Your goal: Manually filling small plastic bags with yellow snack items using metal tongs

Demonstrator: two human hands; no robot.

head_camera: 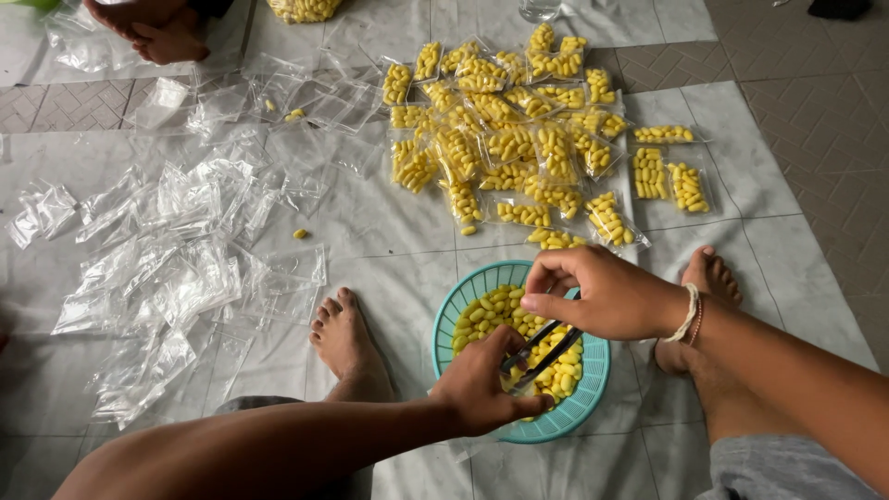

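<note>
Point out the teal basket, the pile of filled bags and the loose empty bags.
teal basket (456, 308): head view, bare left rim.
filled bags (511, 148): head view, middle of the pile.
empty bags (185, 268): head view, middle of the clear heap.

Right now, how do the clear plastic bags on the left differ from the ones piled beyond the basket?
The empty clear bags lie flat, crumpled and see-through; the filled bags bulge with small yellow oval pieces. The empty ones spread loosely, while the filled ones overlap in a tight heap. Both are small, transparent and lie on the grey sheet.
</note>
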